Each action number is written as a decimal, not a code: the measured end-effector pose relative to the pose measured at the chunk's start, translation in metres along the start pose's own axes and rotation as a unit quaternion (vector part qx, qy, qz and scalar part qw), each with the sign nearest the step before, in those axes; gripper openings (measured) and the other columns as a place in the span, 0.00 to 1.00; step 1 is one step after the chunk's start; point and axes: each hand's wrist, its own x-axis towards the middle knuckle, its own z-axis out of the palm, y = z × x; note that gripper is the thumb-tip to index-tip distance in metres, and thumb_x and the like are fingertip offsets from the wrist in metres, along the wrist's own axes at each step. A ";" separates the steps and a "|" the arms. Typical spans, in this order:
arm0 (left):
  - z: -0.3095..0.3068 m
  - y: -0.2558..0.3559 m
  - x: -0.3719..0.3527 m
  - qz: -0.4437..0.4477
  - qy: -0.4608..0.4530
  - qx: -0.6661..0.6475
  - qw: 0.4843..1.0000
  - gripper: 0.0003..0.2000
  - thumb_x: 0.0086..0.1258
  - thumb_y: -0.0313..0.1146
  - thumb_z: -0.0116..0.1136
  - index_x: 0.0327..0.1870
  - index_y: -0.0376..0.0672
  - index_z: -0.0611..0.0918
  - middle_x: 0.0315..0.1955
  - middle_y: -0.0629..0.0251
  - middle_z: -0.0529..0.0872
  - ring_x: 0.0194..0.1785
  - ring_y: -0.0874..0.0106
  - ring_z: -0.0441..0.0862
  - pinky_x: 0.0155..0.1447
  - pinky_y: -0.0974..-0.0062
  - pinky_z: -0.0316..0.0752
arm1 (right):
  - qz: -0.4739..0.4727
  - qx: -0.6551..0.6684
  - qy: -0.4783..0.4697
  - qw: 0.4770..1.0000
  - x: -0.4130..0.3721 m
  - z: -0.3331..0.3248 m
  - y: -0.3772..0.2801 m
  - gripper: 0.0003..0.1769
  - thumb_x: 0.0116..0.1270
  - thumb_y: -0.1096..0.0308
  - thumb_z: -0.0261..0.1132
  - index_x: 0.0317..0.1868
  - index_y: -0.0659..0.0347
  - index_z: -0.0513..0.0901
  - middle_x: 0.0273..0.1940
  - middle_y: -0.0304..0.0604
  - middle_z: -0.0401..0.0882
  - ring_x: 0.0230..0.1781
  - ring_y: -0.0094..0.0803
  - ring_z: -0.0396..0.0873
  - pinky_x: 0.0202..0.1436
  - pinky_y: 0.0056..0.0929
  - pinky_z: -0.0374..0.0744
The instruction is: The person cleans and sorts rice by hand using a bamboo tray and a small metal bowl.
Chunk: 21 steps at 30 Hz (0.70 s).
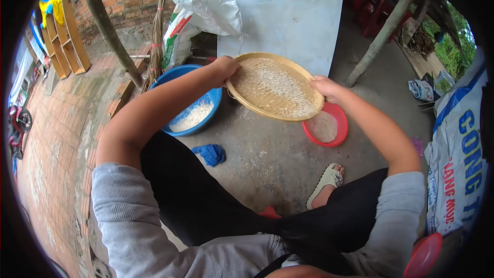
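Note:
A round, shallow woven tray is held up in front of me, slightly tilted, with pale grains spread in a band across it. My left hand grips its left rim, and my right hand grips the right rim. Below and to the left, partly behind my left forearm, a blue basin holds whitish grains. Under the tray's right side, a red bowl on the floor contains finer grey-beige material.
A blue cloth and scattered grains lie on the concrete floor. Behind stand a white sack, a broom and a pale board. Wooden poles rise on both sides. A large printed sack is at right.

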 end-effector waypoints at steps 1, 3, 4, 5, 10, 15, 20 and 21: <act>0.015 0.017 -0.018 0.017 0.010 0.023 1.000 0.12 0.69 0.34 0.48 0.47 0.38 0.76 0.31 0.63 0.79 0.28 0.70 0.80 0.27 0.68 0.79 | 0.031 -0.065 0.030 0.997 -0.012 -0.015 -0.012 0.17 0.74 0.64 0.46 0.52 0.68 0.72 0.42 0.47 0.78 0.39 0.34 0.80 0.42 0.34 0.80; 0.031 0.023 -0.014 0.032 -0.018 -0.009 0.999 0.12 0.70 0.35 0.47 0.48 0.39 0.75 0.34 0.63 0.79 0.29 0.72 0.80 0.27 0.69 0.79 | 0.026 -0.088 0.062 0.994 -0.033 -0.042 -0.037 0.17 0.74 0.63 0.46 0.51 0.70 0.72 0.42 0.50 0.79 0.40 0.36 0.81 0.43 0.35 0.81; 0.030 0.027 -0.022 0.036 -0.038 -0.021 0.998 0.12 0.71 0.35 0.46 0.49 0.39 0.75 0.34 0.63 0.79 0.30 0.72 0.80 0.30 0.70 0.79 | 0.036 -0.107 0.052 0.992 -0.044 -0.048 -0.052 0.18 0.74 0.63 0.45 0.51 0.71 0.71 0.43 0.52 0.79 0.41 0.37 0.82 0.44 0.36 0.82; 0.023 0.030 -0.030 0.041 -0.056 -0.035 0.997 0.12 0.71 0.35 0.46 0.49 0.39 0.75 0.34 0.63 0.79 0.31 0.73 0.81 0.33 0.71 0.80 | 0.051 -0.083 0.020 0.995 -0.049 -0.051 -0.060 0.18 0.74 0.61 0.46 0.51 0.68 0.71 0.45 0.48 0.79 0.43 0.33 0.81 0.46 0.34 0.80; -0.026 0.004 0.005 0.035 -0.087 -0.084 0.992 0.14 0.72 0.36 0.45 0.49 0.36 0.76 0.36 0.60 0.81 0.34 0.69 0.82 0.40 0.69 0.80 | 0.072 0.026 -0.114 0.991 -0.067 -0.002 -0.064 0.19 0.74 0.62 0.46 0.54 0.71 0.67 0.47 0.54 0.76 0.41 0.42 0.80 0.47 0.44 0.80; 0.017 0.012 -0.031 0.015 0.028 -0.016 0.999 0.16 0.73 0.38 0.46 0.53 0.37 0.75 0.39 0.61 0.81 0.41 0.71 0.78 0.44 0.69 0.75 | 0.037 -0.103 -0.024 0.994 -0.025 -0.030 -0.036 0.20 0.74 0.60 0.44 0.57 0.67 0.66 0.44 0.53 0.78 0.38 0.38 0.82 0.35 0.38 0.82; -0.025 -0.003 -0.014 0.038 -0.066 -0.099 0.992 0.16 0.75 0.38 0.43 0.55 0.38 0.74 0.41 0.58 0.82 0.38 0.69 0.82 0.44 0.69 0.80 | 0.008 -0.089 -0.068 0.994 -0.060 0.001 -0.082 0.18 0.74 0.59 0.45 0.51 0.65 0.70 0.40 0.48 0.78 0.33 0.34 0.81 0.33 0.37 0.80; -0.029 0.008 -0.022 0.018 -0.057 -0.116 0.991 0.16 0.75 0.38 0.42 0.54 0.38 0.74 0.40 0.58 0.82 0.37 0.68 0.83 0.44 0.69 0.81 | 0.006 -0.089 -0.068 0.994 -0.051 -0.004 -0.077 0.18 0.74 0.59 0.45 0.51 0.65 0.70 0.40 0.48 0.78 0.33 0.34 0.81 0.33 0.37 0.80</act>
